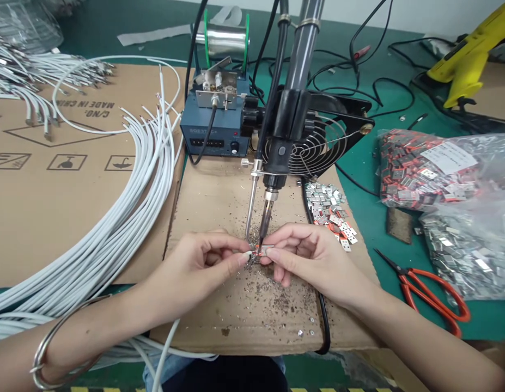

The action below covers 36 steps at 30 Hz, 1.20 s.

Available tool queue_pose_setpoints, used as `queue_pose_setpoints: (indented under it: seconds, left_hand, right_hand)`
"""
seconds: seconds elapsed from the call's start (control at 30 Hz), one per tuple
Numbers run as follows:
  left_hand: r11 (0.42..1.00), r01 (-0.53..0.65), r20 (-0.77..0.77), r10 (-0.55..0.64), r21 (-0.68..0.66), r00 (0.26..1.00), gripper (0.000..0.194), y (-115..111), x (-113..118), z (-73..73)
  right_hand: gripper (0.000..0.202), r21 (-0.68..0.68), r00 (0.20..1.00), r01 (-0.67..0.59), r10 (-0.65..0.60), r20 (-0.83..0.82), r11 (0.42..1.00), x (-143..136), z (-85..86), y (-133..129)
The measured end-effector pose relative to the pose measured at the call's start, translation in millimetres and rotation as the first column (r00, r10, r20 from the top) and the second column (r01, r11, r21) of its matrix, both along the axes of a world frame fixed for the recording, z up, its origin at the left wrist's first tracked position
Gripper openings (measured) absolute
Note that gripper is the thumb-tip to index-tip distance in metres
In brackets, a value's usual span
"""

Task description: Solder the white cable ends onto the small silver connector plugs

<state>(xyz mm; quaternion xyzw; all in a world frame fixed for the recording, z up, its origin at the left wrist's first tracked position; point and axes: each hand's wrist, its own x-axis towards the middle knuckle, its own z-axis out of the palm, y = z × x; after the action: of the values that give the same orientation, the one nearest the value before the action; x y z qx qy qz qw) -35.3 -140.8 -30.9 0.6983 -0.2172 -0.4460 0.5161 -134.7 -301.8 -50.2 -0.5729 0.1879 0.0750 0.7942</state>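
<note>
Left hand (205,262): fingers closed in a thumb-and-index pinch on the cable end (249,253), white jacket. Right hand (313,260): thumb and index nearly together, pinching a USB connector (264,250), metal with orange-red parts; other fingers curled below. Connector sits right under the soldering iron (280,141), cable end just beside it. Iron is mounted pointing down, tip at the joint; can't tell if it's touching. Bent solder guide tube (253,204) comes down next to the tip.

Work is over a cardboard sheet (244,332) littered with dark debris, on the green tabletop (364,218). Loose connector pile (326,201) beyond the right hand. White cable bundle (154,179) curves along the left side. Blue solder feeder (215,125) behind, solder spool (227,42) at its back. Red-handled snips (430,294) on the right, near a bag of metal parts (452,256).
</note>
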Motion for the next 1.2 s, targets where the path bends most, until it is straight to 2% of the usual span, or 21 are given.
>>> queue_pose_setpoints:
  seconds: [0.6, 0.93, 1.2]
  left_hand:
    - [1.0, 0.011, 0.006, -0.011, 0.001, 1.0, 0.011, 1.3, -1.3, 0.9]
    - [0.999, 0.015, 0.018, -0.016, 0.039, 1.0, 0.011, 0.9, 0.3, -0.5]
    - [0.999, 0.035, 0.021, -0.036, 0.027, 0.999, 0.011, 1.4, 0.0, 0.1]
  right_hand:
    - [0.009, 0.006, 1.0, -0.004, 0.004, 0.01, 1.0, 0.7, 1.4, -0.5]
    - [0.014, -0.012, 0.998, 0.02, -0.021, -0.055, 1.0, 3.2, 3.4, 2.6]
    - [0.009, -0.057, 1.0, -0.013, 0.012, -0.011, 0.998, 2.0, -1.0, 1.5]
